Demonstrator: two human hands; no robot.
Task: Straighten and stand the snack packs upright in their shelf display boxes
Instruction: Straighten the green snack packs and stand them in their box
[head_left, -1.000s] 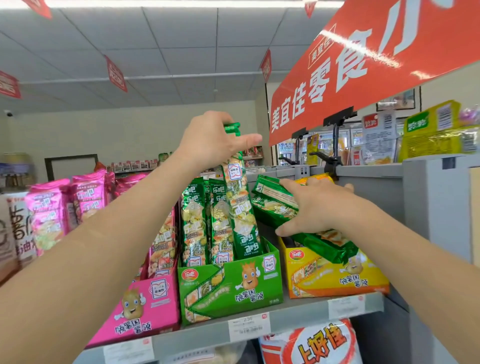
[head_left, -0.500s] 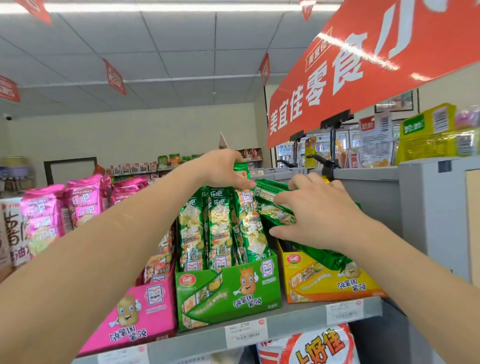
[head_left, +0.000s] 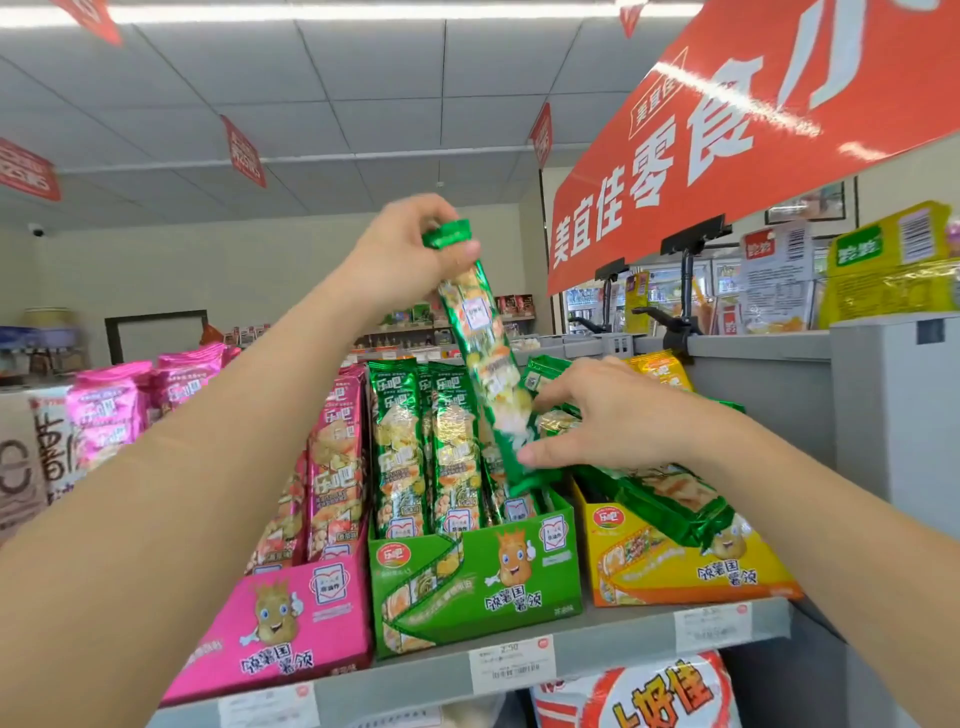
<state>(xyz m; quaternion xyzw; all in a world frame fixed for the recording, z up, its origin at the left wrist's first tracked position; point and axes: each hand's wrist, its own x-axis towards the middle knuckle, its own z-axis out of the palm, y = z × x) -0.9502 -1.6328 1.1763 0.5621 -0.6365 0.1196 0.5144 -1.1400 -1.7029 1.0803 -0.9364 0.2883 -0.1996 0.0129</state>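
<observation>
My left hand (head_left: 410, 249) pinches the top seal of a long green snack pack (head_left: 485, 353) and holds it raised and tilted above the green display box (head_left: 478, 582). Its lower end hangs just over the box's right side. Several green packs (head_left: 415, 447) stand upright in that box. My right hand (head_left: 608, 415) rests with fingers spread on a bundle of green packs (head_left: 670, 493) lying slanted across the yellow display box (head_left: 691, 566). A yellow pack (head_left: 660, 369) shows behind that hand.
A pink display box (head_left: 291, 623) with upright pink packs (head_left: 337, 452) stands left of the green one. Price tags line the grey shelf edge (head_left: 613, 649). A grey partition (head_left: 893, 415) rises at the right under a red hanging sign (head_left: 727, 130). More pink bags (head_left: 109, 410) sit far left.
My left hand had pushed one green pack down into the box; it has now risen again, holding a green pack high and tilted. My right hand stays on the slanted bundle.
</observation>
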